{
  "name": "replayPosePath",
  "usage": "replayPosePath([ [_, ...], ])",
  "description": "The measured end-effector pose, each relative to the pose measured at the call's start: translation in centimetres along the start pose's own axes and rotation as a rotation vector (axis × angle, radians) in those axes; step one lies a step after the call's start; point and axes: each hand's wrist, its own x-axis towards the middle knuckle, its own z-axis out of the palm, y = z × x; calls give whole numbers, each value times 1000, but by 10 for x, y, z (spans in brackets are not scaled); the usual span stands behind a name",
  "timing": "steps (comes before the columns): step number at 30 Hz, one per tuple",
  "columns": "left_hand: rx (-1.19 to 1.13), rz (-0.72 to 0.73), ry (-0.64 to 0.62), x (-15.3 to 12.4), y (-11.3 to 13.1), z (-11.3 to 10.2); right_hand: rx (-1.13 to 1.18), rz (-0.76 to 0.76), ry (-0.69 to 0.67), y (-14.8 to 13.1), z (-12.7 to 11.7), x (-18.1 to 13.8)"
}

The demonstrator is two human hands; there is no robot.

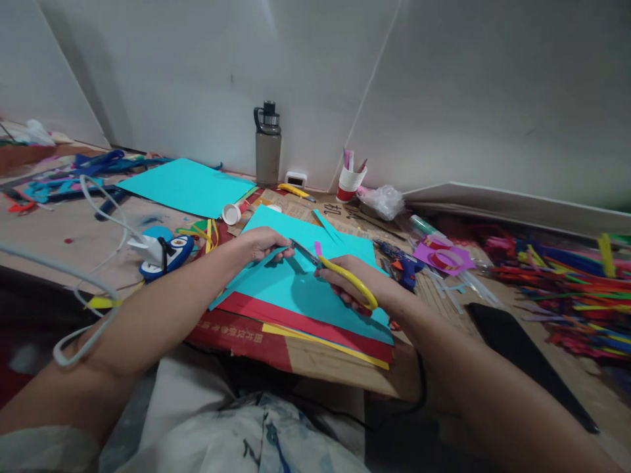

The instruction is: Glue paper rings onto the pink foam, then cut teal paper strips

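Note:
My right hand [352, 284] grips yellow-handled scissors [340, 270], whose blades point left toward my left hand. My left hand [261, 243] is closed, pinching a narrow turquoise paper strip [246, 274] that runs down-left from the blades. Both hands hover over a turquoise paper sheet [300, 289] lying on top of a red sheet [276, 314] and a yellow sheet [315, 340], stacked on a piece of cardboard [315, 361].
A second turquoise sheet [187, 185] lies at the back left, a grey water bottle [268, 144] and a paper cup of pens [351, 180] stand by the wall. A blue glue gun [401, 263], purple paper [444, 257], many coloured strips [566, 282] and a dark flat thing [522, 355] are at right; white cable [98, 210] at left.

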Motion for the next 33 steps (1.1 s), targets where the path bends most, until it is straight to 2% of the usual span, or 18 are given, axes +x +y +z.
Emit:
replayPosePath([
  [13,2,-121,-1,7,1,-5,-21,47,-58,-2,-4,5],
  [25,56,-132,-81,10,-1,-14,29,34,-73,3,-3,5],
  [28,112,-99,-136,9,0,-19,19,37,-63,4,-4,2],
  [30,139,-26,-169,6,4,-23,-19,25,-56,5,-5,0],
  [33,92,178,-193,0,11,-27,-210,-145,-10,11,-2,0],
])
